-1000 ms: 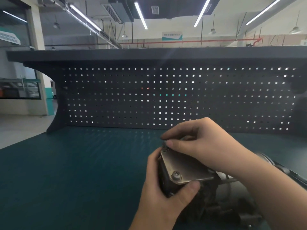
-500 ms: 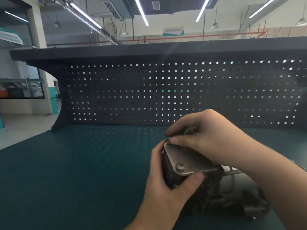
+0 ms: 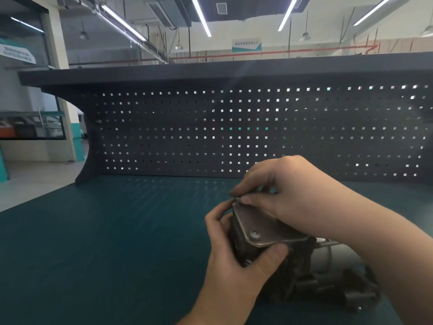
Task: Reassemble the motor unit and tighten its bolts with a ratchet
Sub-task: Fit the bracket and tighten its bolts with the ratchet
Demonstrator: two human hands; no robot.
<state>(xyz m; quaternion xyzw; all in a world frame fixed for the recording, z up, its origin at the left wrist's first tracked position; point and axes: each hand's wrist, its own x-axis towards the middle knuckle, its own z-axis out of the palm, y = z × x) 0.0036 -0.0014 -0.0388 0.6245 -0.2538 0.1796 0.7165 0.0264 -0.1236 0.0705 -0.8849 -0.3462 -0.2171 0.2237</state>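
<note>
My left hand [image 3: 236, 261] grips the dark motor unit [image 3: 295, 277] on the teal bench [image 3: 105, 242], near right. Its tan metal plate [image 3: 262, 227] carries one seated bolt [image 3: 254, 235]. My right hand [image 3: 285, 195] pinches the plate's far corner.

Light: bright ceiling tubes [image 3: 201, 17] overhead, bench dim | Backlight: pegboard [image 3: 257, 130] holes glow (dots spill onto the mat) | Quality: wide-angle edge bending, lower right soft
</note>
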